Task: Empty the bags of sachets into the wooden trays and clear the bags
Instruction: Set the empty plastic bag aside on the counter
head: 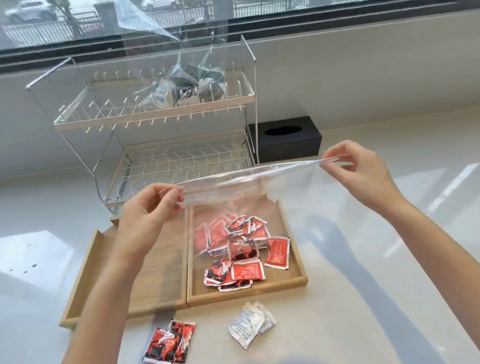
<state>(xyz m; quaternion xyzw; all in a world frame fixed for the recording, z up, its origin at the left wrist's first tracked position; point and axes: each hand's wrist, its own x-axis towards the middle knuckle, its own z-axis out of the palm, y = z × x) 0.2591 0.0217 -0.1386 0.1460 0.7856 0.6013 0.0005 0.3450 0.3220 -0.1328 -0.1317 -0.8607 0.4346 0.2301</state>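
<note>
I see a pale worktop (383, 299) under a window (220, 4), with a two-tier wire dish rack (155, 122) at the far side. On the rack's upper tier sits one clear bag of dark sachets (192, 85), knotted at the top. A black tissue box (287, 138) stands just right of the rack. Two wooden trays lie side by side near me: the left tray (154, 273) holds nothing I can see, and the right tray (293, 277) holds a loose pile of red sachets (237, 247), too overlapped to count. Their white and black print is too small to read. Above the right tray, my hands stretch one empty clear bag (233, 188) flat between them: the left hand (147, 214) pinches its left edge, the right hand (357, 168) pinches its right edge. On the worktop nearest me lie two red and black sachets (170, 346) overlapping, and to their right two white sachets (251, 323) with unreadable fine print.
</note>
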